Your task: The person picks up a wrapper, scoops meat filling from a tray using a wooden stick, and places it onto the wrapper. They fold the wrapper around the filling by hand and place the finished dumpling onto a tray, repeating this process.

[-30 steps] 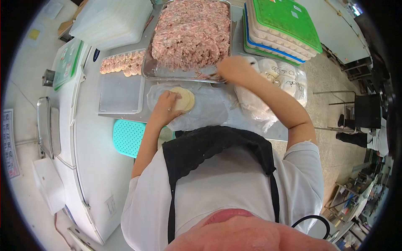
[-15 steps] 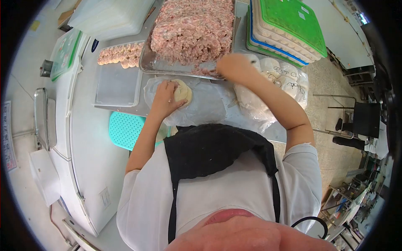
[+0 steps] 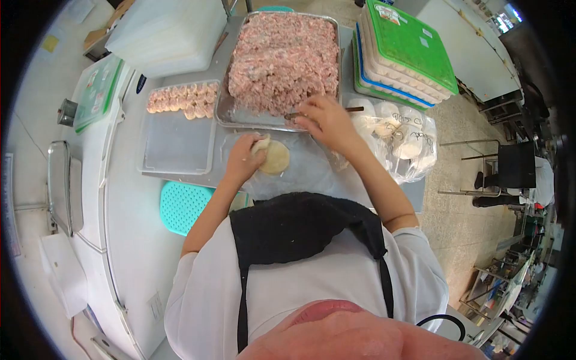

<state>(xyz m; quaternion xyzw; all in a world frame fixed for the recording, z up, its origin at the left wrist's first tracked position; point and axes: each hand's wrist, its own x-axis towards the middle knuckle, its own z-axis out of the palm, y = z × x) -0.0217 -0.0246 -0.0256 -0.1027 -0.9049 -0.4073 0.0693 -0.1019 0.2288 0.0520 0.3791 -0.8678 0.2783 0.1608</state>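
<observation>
My left hand (image 3: 243,159) is closed, its fingers pinching a pale round dough wrapper (image 3: 262,144) that is partly folded up. Beside it a stack of dough wrappers (image 3: 276,159) lies on a clear plastic bag (image 3: 303,171). At the front right corner of the metal tray (image 3: 246,120), my right hand (image 3: 327,123) grips a thin tool with a dark handle (image 3: 356,109). Its tip is down by the ground meat filling (image 3: 285,63), and the fingers hide most of it. Left of the tray, a clear plastic tray (image 3: 177,150) carries rows of filled dumplings (image 3: 183,99) along its far end.
Bagged dough wrappers (image 3: 408,141) lie right of my right hand. Behind them stand stacked trays under a green lid (image 3: 414,45). Translucent containers (image 3: 162,39) are at the back left. A turquoise perforated stool (image 3: 183,207) is below the table edge. A person sits far right.
My right hand has turned at the tray's edge, and the tool's handle now shows to its right. My left hand has lifted a wrapper off the stack. The view has shifted slightly.
</observation>
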